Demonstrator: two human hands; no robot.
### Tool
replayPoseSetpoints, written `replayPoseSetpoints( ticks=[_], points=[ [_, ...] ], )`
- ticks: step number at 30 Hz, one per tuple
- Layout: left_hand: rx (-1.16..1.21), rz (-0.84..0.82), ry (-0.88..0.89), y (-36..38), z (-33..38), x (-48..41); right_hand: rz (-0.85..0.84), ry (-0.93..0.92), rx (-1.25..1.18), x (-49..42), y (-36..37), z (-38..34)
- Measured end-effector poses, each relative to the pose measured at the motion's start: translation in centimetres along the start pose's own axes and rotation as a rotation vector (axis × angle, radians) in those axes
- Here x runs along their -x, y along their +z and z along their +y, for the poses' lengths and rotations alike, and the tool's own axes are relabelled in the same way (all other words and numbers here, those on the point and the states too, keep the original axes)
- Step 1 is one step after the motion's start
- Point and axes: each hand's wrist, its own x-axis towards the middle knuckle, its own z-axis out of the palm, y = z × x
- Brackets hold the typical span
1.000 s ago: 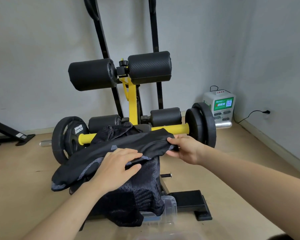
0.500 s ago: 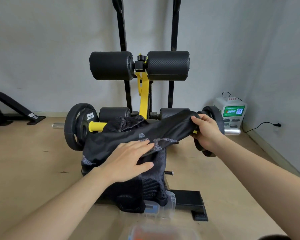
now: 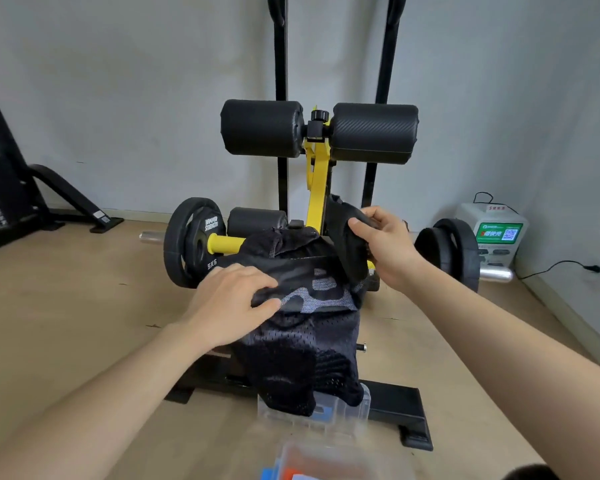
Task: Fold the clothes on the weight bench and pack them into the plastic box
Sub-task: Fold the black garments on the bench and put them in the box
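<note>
A black garment with grey markings (image 3: 317,284) lies across the weight bench (image 3: 317,188). My left hand (image 3: 229,303) presses flat on its left part with the fingers spread. My right hand (image 3: 383,247) grips the garment's right end and holds it lifted and folded back over the middle. Under it a black mesh garment (image 3: 305,358) hangs down the front of the bench, its lower edge touching a clear plastic box (image 3: 347,407) on the floor.
A barbell with a yellow bar and black plates (image 3: 191,242) crosses behind the clothes. A second clear container with orange and blue contents (image 3: 312,462) blurs at the bottom edge. A white charging station (image 3: 492,233) stands at the right wall, black gym frames (image 3: 25,199) at the left.
My right hand has carried the garment's right end up and leftward, folding it over the middle. My left hand stays pressed on the left part. The view has shifted slightly.
</note>
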Motion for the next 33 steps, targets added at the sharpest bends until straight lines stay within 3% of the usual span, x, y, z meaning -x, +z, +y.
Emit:
replayPoseSetpoints(
  ticks=[4,9,12,18,22,27,30,33],
  points=[
    [0.058,0.021,-0.207,-0.5,-4.5,1.5,-0.077,-0.054,0.037,0.4,4.0,-0.2],
    [0.259,-0.192,-0.184,0.6,-6.0,3.8,-0.135,-0.161,0.271,0.9,8.4,0.9],
    [0.304,-0.153,-0.186,0.4,-6.8,4.4,-0.207,-0.278,0.425,1.5,10.5,1.9],
    [0.414,0.097,-0.319,-0.7,-7.9,4.5,-0.719,-0.386,0.773,3.7,12.4,3.5],
    [0.444,0.175,-0.291,-0.8,-7.6,4.2,-0.643,-0.430,0.751,4.1,10.8,3.7],
    [0.357,0.168,-0.083,-0.7,-5.9,3.4,-0.566,-0.515,0.876,4.1,7.8,3.5],
    [0.298,0.091,0.030,-0.8,-4.8,2.5,-0.544,-0.541,0.995,3.8,5.8,3.5],
    [0.144,-0.104,0.032,-0.5,-4.5,2.0,-0.512,-0.510,1.048,3.4,4.2,3.6]
  ],
)
